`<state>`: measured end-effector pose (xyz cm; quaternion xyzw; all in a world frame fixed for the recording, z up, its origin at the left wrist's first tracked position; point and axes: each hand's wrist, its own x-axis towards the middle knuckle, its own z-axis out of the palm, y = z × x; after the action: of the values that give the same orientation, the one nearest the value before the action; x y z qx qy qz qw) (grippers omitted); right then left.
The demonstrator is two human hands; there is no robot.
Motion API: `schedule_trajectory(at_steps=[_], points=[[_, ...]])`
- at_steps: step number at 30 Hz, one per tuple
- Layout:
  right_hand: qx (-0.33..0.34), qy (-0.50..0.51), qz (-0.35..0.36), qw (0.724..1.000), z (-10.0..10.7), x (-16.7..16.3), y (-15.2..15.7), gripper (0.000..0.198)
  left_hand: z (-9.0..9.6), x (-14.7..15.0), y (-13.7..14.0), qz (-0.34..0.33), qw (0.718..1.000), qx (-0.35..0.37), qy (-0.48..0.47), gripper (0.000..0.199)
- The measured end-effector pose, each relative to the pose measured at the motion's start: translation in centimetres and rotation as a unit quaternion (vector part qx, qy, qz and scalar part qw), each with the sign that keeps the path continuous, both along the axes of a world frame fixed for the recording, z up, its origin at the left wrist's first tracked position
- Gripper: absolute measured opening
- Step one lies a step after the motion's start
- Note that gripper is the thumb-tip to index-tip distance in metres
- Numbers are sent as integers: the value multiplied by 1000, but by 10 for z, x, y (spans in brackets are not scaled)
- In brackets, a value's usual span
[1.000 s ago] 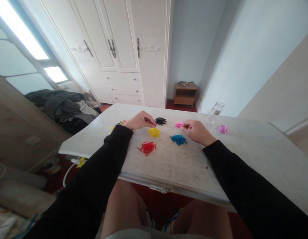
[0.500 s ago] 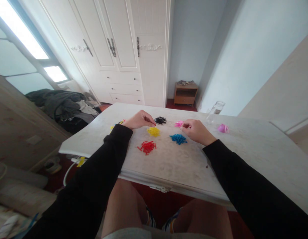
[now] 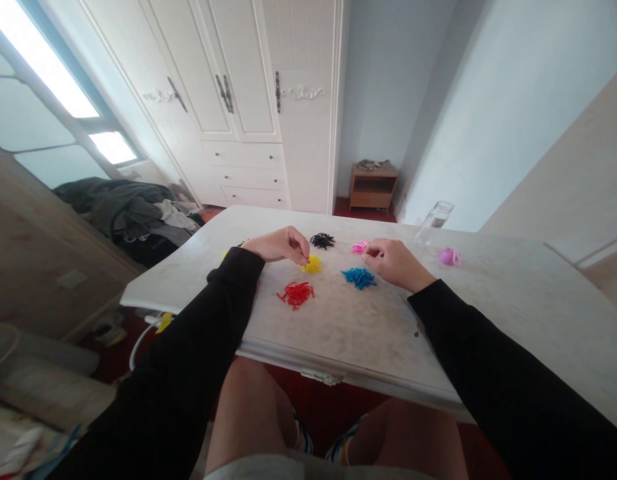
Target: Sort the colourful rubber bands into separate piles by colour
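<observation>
My left hand point(image 3: 283, 245) is closed in a pinch, with a tiny red strip point(image 3: 307, 261) showing at the fingertips. It hovers at the left edge of a pile of yellow strips point(image 3: 314, 265). My right hand point(image 3: 391, 260) is closed too, beside the pile of pink strips point(image 3: 359, 247); what its fingers hold, if anything, is hidden. Nearer to me lie a red pile point(image 3: 296, 294) and a blue pile point(image 3: 358, 278). Behind the yellow one sits a black pile point(image 3: 322, 240). A few coloured bits are mostly covered by my left wrist.
The white table point(image 3: 338, 327) carries a clear glass bottle or jar point(image 3: 435, 220) and a round purple object point(image 3: 448, 257) on the right. A dark crumb point(image 3: 416, 334) lies near my right sleeve. Dark clothes point(image 3: 123, 207) are heaped beyond the table's left side.
My left hand has come down and slightly toward me, from between the black and yellow piles to the yellow pile's left edge. My right hand has stayed almost still.
</observation>
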<state>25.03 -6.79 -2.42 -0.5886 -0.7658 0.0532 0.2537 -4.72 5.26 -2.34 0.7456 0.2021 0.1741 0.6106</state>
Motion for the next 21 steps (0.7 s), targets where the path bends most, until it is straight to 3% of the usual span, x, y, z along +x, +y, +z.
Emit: schedule_trajectory(at_steps=[4,10,21], points=[[-2,1,1,1000,1,-1,-1,17,0,-4,-2,-62,996,-39,59,31],[-2,-7,11,1000,4,-3,-2,19,10,-1,-14,-141,984,-11,107,28],[-2,-8,8,1000,3,-6,-3,21,12,-1,-18,-131,986,-30,101,34]])
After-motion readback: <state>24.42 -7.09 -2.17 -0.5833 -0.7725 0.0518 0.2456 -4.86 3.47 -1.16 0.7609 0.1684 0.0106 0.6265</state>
